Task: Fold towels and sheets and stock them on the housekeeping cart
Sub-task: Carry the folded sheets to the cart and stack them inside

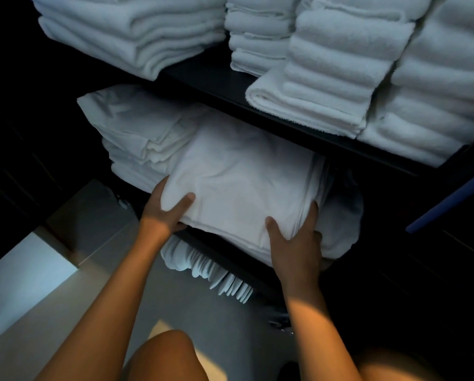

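Folded sheet [238, 177] flat, long axis into shelf, both hands gripping.

My single head cam, looking forward-down, close on cart shelves [285, 116] at 12 o'clock; floor [98, 284] toward 7 o'clock.

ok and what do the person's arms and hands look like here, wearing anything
Both arms are bare as far as the picture shows: no sleeves or gloves. The left hand and right hand show no rings, and neither wrist carries a watch or band. Part of each forearm lies in shadow.
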### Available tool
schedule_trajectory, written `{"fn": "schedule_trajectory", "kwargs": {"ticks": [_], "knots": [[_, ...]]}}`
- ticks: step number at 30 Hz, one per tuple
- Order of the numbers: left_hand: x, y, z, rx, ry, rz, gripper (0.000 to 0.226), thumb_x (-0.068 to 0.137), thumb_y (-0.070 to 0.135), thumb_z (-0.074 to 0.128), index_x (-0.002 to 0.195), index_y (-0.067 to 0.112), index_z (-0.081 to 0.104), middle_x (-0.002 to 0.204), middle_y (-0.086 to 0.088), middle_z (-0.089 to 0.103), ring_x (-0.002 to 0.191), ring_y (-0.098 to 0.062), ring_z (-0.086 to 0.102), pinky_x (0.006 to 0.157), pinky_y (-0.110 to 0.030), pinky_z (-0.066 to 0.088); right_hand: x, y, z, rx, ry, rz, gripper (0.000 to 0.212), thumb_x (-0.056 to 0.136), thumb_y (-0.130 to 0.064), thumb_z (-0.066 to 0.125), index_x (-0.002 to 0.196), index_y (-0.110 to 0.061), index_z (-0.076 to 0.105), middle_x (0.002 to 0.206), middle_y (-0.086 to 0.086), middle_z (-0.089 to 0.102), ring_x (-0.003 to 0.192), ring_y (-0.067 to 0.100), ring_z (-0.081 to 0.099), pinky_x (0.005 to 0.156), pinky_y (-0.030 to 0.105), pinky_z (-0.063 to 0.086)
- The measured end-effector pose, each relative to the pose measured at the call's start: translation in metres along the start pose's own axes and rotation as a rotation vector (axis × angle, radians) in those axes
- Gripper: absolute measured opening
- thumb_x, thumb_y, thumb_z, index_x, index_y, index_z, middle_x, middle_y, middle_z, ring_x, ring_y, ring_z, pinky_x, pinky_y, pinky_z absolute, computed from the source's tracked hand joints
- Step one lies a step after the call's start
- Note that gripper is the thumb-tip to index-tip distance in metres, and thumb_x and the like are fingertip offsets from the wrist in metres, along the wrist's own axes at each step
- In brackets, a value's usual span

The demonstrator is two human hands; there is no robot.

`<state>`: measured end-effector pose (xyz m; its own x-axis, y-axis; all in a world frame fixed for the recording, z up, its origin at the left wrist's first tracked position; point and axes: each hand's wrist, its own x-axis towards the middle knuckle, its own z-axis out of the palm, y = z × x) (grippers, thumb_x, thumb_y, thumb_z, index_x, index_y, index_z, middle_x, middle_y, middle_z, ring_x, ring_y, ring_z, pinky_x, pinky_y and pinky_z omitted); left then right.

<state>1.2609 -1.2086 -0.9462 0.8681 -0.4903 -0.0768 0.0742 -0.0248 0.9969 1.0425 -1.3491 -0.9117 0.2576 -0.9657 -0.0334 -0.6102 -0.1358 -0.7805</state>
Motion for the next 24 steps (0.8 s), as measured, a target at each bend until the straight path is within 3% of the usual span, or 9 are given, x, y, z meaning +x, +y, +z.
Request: {"fn": "schedule_trajectory", "kwargs": {"ticks": [2, 4, 8, 10, 13, 16, 19, 21, 24], "knots": [[-0.006, -0.003, 0.008, 0.024, 0.077, 0.069, 0.060, 0.085, 0.029, 0.084, 0.140, 0.031, 0.058, 0.123, 0.015, 0.068, 0.111, -0.004, 0.066, 0.089, -0.040, 0.060, -0.001, -0.002, 0.000, 0.045, 0.014, -0.035, 0.096, 0.087, -0.058, 0.071, 0.159, -0.046, 0.010, 0.137, 0.016, 0.052, 0.120, 0.039, 0.058, 0.097, 0.043, 0.048], [-0.004, 0.003, 0.018, 0.085, 0.157, 0.182, 0.052, 0.090, 0.022, 0.079, 0.138, 0.025, 0.060, 0.120, 0.016, 0.068, 0.110, 0.002, 0.064, 0.098, -0.032, 0.055, 0.000, -0.006, -0.001, 0.157, 0.066, -0.132, 0.083, 0.093, -0.042, 0.072, 0.159, -0.043, 0.021, 0.134, 0.008, 0.053, 0.122, 0.026, 0.056, 0.097, 0.032, 0.044], [0.021, 0.035, 0.031, 0.016, 0.184, 0.335, 0.041, 0.092, 0.024, 0.074, 0.131, 0.027, 0.063, 0.113, 0.023, 0.071, 0.108, 0.001, 0.066, 0.093, -0.018, 0.054, 0.009, -0.018, 0.002, 0.304, 0.181, -0.311, 0.057, 0.100, -0.025, 0.063, 0.152, -0.040, 0.043, 0.124, -0.011, 0.044, 0.110, -0.019, 0.046, 0.093, -0.001, 0.029], [0.043, 0.051, 0.032, 0.065, 0.163, 0.407, 0.040, 0.092, 0.023, 0.073, 0.131, 0.025, 0.062, 0.111, 0.029, 0.069, 0.107, 0.005, 0.064, 0.092, -0.015, 0.051, 0.015, -0.024, 0.007, 0.288, 0.185, -0.320, 0.049, 0.103, -0.026, 0.060, 0.149, -0.039, 0.049, 0.122, -0.005, 0.046, 0.106, -0.014, 0.048, 0.089, -0.006, 0.027], [0.068, 0.049, 0.022, 0.202, 0.068, 0.300, 0.044, 0.094, 0.027, 0.074, 0.135, 0.023, 0.058, 0.119, 0.016, 0.068, 0.112, -0.004, 0.064, 0.100, -0.029, 0.053, 0.017, -0.031, 0.015, 0.164, 0.013, -0.181, 0.048, 0.104, -0.034, 0.056, 0.151, -0.042, 0.045, 0.124, 0.012, 0.050, 0.115, 0.025, 0.056, 0.098, 0.024, 0.043], [0.071, 0.031, 0.005, 0.247, 0.019, 0.158, 0.055, 0.092, 0.034, 0.076, 0.141, 0.028, 0.053, 0.126, 0.005, 0.066, 0.114, -0.015, 0.064, 0.097, -0.049, 0.057, 0.013, -0.033, 0.017, 0.006, -0.141, -0.108, 0.054, 0.106, -0.038, 0.051, 0.156, -0.044, 0.032, 0.140, 0.024, 0.042, 0.118, 0.039, 0.056, 0.101, 0.035, 0.043], [0.070, 0.028, 0.003, 0.230, 0.033, 0.169, 0.062, 0.088, 0.042, 0.079, 0.142, 0.032, 0.049, 0.124, 0.009, 0.064, 0.109, -0.012, 0.065, 0.093, -0.047, 0.059, 0.007, -0.042, 0.009, -0.350, -0.190, -0.128, 0.067, 0.104, -0.049, 0.046, 0.161, -0.040, 0.015, 0.155, 0.026, 0.025, 0.134, 0.041, 0.040, 0.111, 0.048, 0.034], [0.069, 0.024, 0.005, 0.312, 0.067, 0.235, 0.070, 0.088, 0.040, 0.079, 0.147, 0.026, 0.044, 0.132, 0.003, 0.059, 0.110, -0.013, 0.062, 0.100, -0.041, 0.055, -0.002, -0.049, 0.004, -0.586, -0.192, -0.164, 0.073, 0.102, -0.055, 0.045, 0.163, -0.034, 0.010, 0.162, 0.025, 0.008, 0.143, 0.041, 0.025, 0.114, 0.054, 0.027], [0.058, 0.016, 0.003, 0.558, 0.057, 0.404, 0.081, 0.092, 0.042, 0.074, 0.157, 0.028, 0.028, 0.156, -0.008, 0.033, 0.136, -0.020, 0.043, 0.112, -0.030, 0.036, -0.013, -0.059, 0.004, -0.740, -0.171, -0.339, 0.082, 0.099, -0.051, 0.052, 0.162, -0.024, 0.007, 0.167, 0.019, -0.015, 0.153, 0.043, 0.001, 0.119, 0.061, 0.016]]}}
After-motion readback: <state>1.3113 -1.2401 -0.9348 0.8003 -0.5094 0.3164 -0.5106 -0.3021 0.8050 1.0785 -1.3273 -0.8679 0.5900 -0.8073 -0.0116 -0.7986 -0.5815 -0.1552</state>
